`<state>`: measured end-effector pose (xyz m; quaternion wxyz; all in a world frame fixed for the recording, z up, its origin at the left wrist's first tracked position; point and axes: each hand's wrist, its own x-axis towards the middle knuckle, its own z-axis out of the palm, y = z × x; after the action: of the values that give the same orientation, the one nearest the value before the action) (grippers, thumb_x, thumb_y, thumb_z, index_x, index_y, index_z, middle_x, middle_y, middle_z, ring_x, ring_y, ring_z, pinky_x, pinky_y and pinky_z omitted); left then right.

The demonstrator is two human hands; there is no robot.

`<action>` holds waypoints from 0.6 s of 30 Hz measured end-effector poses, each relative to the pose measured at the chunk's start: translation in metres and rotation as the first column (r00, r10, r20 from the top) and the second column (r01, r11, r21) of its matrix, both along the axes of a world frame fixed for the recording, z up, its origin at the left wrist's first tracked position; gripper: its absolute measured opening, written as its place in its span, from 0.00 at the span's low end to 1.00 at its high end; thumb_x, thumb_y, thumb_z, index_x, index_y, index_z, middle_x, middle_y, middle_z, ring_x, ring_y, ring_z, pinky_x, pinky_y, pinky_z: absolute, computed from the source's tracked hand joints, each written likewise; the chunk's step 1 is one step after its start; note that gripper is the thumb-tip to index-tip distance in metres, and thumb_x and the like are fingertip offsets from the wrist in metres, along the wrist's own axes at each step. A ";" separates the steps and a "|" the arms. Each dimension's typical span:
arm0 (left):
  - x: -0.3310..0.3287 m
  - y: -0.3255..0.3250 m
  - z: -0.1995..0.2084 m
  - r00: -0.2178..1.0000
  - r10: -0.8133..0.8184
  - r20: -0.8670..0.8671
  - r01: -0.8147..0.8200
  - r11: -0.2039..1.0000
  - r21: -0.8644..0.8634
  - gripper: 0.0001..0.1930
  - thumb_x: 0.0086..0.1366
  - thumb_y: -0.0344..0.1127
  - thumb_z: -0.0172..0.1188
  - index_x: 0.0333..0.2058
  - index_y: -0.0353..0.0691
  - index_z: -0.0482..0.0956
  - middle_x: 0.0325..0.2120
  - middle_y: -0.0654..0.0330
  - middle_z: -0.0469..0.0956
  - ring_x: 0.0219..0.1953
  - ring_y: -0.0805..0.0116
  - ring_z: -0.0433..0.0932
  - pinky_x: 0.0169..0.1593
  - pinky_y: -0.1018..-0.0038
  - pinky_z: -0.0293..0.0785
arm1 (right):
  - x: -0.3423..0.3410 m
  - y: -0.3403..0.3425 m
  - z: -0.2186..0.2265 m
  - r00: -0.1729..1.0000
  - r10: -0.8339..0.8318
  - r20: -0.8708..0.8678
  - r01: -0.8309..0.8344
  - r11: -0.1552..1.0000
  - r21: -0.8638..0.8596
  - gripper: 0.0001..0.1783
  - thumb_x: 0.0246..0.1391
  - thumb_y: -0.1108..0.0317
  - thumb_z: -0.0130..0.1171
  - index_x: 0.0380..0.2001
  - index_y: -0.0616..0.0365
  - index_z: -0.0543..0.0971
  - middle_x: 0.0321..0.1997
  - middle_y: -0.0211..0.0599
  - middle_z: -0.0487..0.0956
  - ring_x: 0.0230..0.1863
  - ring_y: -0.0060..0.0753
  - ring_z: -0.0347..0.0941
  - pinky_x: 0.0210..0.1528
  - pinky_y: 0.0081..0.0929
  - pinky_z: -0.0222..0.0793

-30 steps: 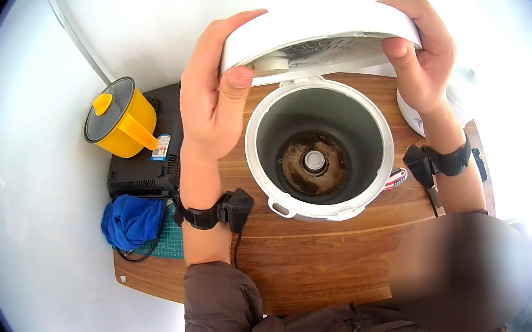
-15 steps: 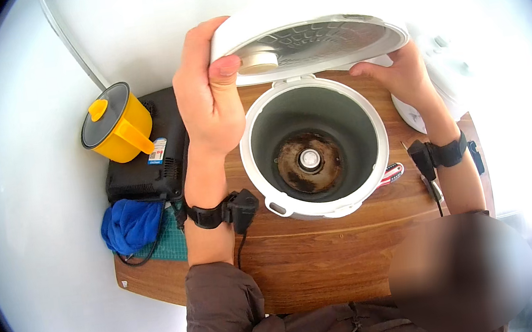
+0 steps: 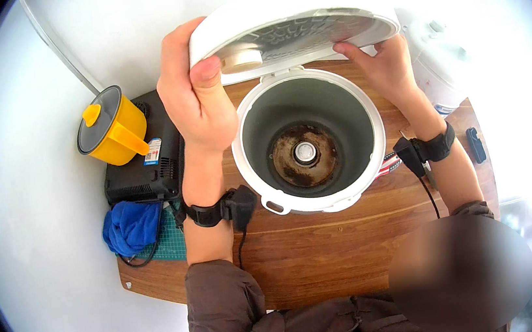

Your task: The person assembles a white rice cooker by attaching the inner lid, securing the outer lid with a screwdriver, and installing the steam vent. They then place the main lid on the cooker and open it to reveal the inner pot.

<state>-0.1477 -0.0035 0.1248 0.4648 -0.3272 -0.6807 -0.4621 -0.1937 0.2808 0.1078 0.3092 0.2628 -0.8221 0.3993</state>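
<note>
A white rice cooker point(image 3: 377, 137) stands on the wooden table with its lid point(image 3: 310, 33) raised at the back. My left hand point(image 3: 197, 105) grips the lid's left edge, thumb in front and fingers behind. On the right, my right hand point(image 3: 388, 72) holds the lid's edge, its thumb against the underside and its other fingers mostly hidden. A round cream-coloured part point(image 3: 242, 60) sits on the lid's metal inner face. Down in the grey cooker, a brown-stained heating plate point(image 3: 324, 156) shows around a pale central knob point(image 3: 305, 153).
At left, a yellow pot point(image 3: 121, 133) with a grey lid rests on a black device point(image 3: 137, 184). A blue cloth point(image 3: 130, 228) lies by a green mat point(image 3: 171, 239). Right: a white appliance point(image 3: 434, 58), a red-and-white item point(image 3: 389, 164) and a small black object point(image 3: 475, 145).
The lid and both hands have shifted a little to the left in view, and the cooker slightly too. Both hands keep hold of the lid.
</note>
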 end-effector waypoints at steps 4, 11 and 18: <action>-0.006 -0.014 0.001 0.988 -0.152 0.019 0.153 0.986 -0.065 0.30 0.77 0.57 0.51 0.61 0.34 0.72 0.48 0.56 0.80 0.50 0.68 0.77 0.55 0.72 0.72 | -0.001 0.003 0.004 0.996 0.047 0.079 -0.046 0.999 -0.017 0.29 0.53 0.68 0.74 0.56 0.58 0.74 0.47 0.43 0.87 0.52 0.44 0.84 0.55 0.36 0.77; 0.002 -0.049 0.001 0.799 -0.075 0.596 0.237 0.951 -0.198 0.30 0.72 0.37 0.63 0.68 0.37 0.65 0.57 0.53 0.77 0.57 0.64 0.76 0.61 0.69 0.71 | 0.002 0.005 0.014 0.995 0.049 0.082 -0.056 0.995 0.084 0.29 0.55 0.69 0.73 0.58 0.58 0.73 0.51 0.43 0.85 0.54 0.40 0.82 0.59 0.36 0.76; -0.018 -0.050 -0.009 0.843 -0.062 0.535 0.189 0.964 -0.187 0.23 0.74 0.35 0.59 0.63 0.33 0.69 0.55 0.53 0.79 0.54 0.67 0.76 0.58 0.71 0.72 | -0.013 -0.003 0.002 0.952 0.259 0.164 -0.213 0.943 -0.254 0.25 0.56 0.68 0.73 0.54 0.62 0.76 0.52 0.37 0.84 0.54 0.29 0.80 0.60 0.34 0.75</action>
<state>-0.1661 -0.0530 0.1158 0.1886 -0.2849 -0.8076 -0.4806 -0.2072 0.2775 0.1097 0.2054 0.2811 -0.7581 0.5514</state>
